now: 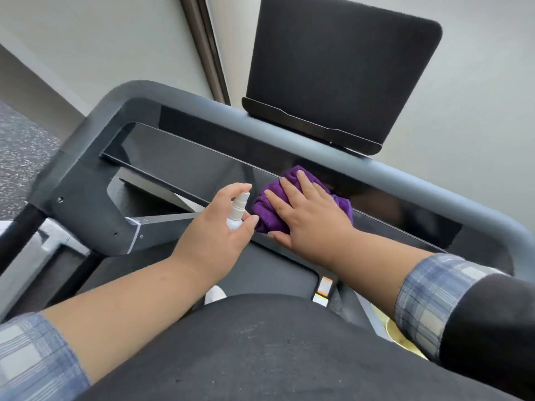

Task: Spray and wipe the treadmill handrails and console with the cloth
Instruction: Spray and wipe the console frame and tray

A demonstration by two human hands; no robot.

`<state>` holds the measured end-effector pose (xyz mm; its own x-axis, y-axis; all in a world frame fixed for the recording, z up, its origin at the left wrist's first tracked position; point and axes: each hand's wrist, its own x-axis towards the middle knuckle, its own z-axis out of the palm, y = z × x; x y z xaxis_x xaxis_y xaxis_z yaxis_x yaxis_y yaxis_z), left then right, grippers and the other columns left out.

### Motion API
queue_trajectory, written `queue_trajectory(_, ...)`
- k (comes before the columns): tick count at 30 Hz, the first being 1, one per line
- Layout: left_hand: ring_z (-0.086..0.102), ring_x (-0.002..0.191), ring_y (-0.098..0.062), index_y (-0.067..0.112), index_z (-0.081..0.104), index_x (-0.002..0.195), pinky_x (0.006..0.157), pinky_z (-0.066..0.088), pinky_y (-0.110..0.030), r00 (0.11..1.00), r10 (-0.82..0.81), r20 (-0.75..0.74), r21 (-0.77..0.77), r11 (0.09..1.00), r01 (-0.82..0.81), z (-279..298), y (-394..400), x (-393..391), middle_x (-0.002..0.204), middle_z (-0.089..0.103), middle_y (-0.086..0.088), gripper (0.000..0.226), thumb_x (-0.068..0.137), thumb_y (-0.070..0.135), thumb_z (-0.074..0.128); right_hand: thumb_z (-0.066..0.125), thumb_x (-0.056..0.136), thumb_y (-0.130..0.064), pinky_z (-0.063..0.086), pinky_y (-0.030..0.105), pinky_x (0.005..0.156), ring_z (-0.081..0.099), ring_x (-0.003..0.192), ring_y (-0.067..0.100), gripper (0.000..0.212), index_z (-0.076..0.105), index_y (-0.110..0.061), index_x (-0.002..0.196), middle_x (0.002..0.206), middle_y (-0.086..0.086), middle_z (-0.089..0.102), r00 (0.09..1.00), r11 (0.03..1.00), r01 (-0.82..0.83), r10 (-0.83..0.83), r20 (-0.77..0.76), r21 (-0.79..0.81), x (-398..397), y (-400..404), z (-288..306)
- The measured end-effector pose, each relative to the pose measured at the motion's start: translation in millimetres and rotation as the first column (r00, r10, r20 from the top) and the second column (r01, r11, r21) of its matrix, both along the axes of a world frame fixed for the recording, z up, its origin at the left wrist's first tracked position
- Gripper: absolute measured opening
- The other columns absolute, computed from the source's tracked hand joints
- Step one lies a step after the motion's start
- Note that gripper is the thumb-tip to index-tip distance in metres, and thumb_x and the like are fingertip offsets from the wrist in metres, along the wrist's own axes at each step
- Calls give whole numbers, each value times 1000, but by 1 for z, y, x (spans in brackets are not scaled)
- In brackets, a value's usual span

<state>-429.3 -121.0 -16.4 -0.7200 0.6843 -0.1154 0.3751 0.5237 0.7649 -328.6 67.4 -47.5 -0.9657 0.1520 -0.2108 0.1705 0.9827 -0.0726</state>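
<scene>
A purple cloth (269,204) lies bunched on the glossy black console panel (185,160) of the treadmill. My right hand (307,212) presses flat on the cloth with straight, spread fingers. Just left of it, my left hand (220,227) grips a small white spray bottle (237,212), nozzle up, with one finger arched above the cap. The grey handrail (405,178) curves around the far side of the console. A dark screen (341,68) rises above the rail.
A grey side arm (86,209) of the frame stands at the left over speckled floor (20,149). A pale wall lies behind the screen. The treadmill belt (275,270) and a small orange-and-white tag (324,287) sit below my hands.
</scene>
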Motion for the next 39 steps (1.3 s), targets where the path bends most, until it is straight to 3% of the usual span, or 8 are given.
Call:
queue_trajectory(5,59,93,4,72,34,116,72,38,-4,997,78,-24,-21,997,-79,-8,-27,-3,100,61,29,42,84,54,54,16,86,-72,24,56,116,15,148,46,80,16,-35,157,162,14,26,998,999,-51,52,-40,12,-81,-30,-6)
queue_trajectory(13,57,91,2,67,36,121,74,40,-15,986,168,18,8,986,-168,-12,-51,-45,99,59,30,43,89,46,57,39,86,-70,45,54,98,33,141,45,71,39,-38,149,152,12,43,998,997,-55,56,-27,62,-43,-15,-3)
queue_trajectory(19,58,90,-1,72,34,117,74,43,-20,983,179,47,29,983,-181,-16,-78,-78,95,62,23,40,83,57,51,31,87,-76,35,56,109,25,145,48,76,29,-40,154,159,14,33,997,993,-36,28,71,112,-71,-35,2)
queue_trajectory(24,58,92,4,72,35,116,70,40,-6,981,182,61,43,982,-184,-16,-91,-109,98,60,29,40,83,57,52,23,84,-77,28,56,115,18,147,47,81,21,-39,156,163,13,25,998,995,-60,59,14,79,-168,-75,-2)
queue_trajectory(29,55,91,8,57,40,125,73,39,-3,988,110,106,37,993,-114,-15,-106,-142,96,59,26,44,92,39,62,9,78,-75,26,56,115,11,149,45,85,15,-42,156,165,12,18,995,993,-86,82,49,80,-248,-109,-3)
queue_trajectory(32,53,91,8,59,37,126,72,40,-10,994,62,95,23,998,-65,-13,-116,-161,98,58,22,45,93,41,61,33,85,-74,30,53,114,22,147,44,78,26,-40,155,161,12,29,998,995,-65,63,19,81,-234,-107,0)
queue_trajectory(35,52,87,11,62,34,126,73,39,-14,993,-6,120,10,1000,5,-11,-125,-183,99,59,23,44,93,46,59,66,79,-62,38,56,108,37,137,50,82,41,-31,150,150,18,44,998,994,-61,64,-25,95,-187,-94,0)
queue_trajectory(39,54,91,7,67,32,124,77,42,-21,986,-82,143,-10,996,85,-12,-144,-209,99,62,21,44,93,48,57,71,74,-59,41,56,105,38,135,50,85,44,-28,148,148,20,46,1000,991,-26,25,9,133,-160,-95,-4)
